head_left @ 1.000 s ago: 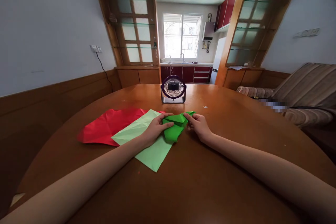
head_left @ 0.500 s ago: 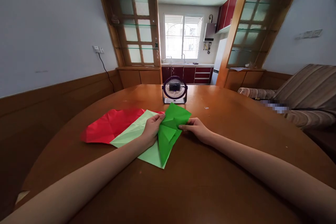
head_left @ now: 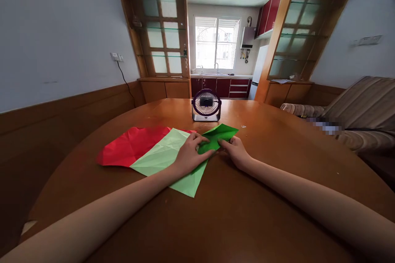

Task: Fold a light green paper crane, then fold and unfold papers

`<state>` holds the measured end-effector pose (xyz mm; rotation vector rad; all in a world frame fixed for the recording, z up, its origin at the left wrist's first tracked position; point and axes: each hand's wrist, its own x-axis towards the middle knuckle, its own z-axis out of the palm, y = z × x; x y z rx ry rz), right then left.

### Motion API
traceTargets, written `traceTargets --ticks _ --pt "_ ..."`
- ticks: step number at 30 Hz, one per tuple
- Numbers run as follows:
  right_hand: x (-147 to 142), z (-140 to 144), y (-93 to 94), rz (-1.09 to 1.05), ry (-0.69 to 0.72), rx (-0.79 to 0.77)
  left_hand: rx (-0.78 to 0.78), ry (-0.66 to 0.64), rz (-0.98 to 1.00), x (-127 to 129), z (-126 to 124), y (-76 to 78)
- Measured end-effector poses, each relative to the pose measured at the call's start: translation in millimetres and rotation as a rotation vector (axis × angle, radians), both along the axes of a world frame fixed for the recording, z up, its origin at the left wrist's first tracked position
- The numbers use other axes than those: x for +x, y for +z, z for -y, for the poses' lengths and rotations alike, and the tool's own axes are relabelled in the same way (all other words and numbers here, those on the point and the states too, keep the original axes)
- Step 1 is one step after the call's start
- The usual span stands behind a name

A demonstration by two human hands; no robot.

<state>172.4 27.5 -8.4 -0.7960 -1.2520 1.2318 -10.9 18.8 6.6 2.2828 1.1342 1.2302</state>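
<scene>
A folded sheet of bright green paper (head_left: 220,133) is held between both hands, its far corner pointing up and to the right. My left hand (head_left: 191,151) lies over the paper's left part, with the thumb stretched along its near edge and the fingers bent on top. With thumb and fingers my right hand (head_left: 237,151) pinches the near right edge. Below and left of them lies a creased pale green sheet (head_left: 157,154), partly covered by my left hand. It overlaps a creased red sheet (head_left: 128,146) on the table.
A small dark fan (head_left: 206,103) stands upright on the round wooden table (head_left: 277,213), just beyond the papers. A tiny white scrap (head_left: 243,126) lies right of the fan. At the right is a striped armchair (head_left: 358,111).
The green paper has tilted and shifted right, and its lower flap no longer shows. My left hand has slid right over it with the thumb extended. My right hand has moved slightly right.
</scene>
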Motion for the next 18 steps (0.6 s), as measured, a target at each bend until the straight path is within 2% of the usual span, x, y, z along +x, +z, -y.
traceTargets --ticks 5,11,15,18 --pt "-0.9 2.4 0.7 -0.105 0.111 0.047 -0.034 -0.105 -0.084 -1.6 -0.4 2.0" --pt "-3.3 5.7 1.8 -0.107 0.178 -0.018 -0.047 -0.168 -0.015 -3.3 4.0 5.9" --pt "-2.0 2.6 3.7 -0.141 0.074 -0.075 -0.045 -0.209 0.091 -7.8 0.4 6.9" --pt "-0.7 0.4 5.8 -0.201 -0.017 -0.090 -0.055 -0.136 0.173 -9.2 -3.8 4.7"
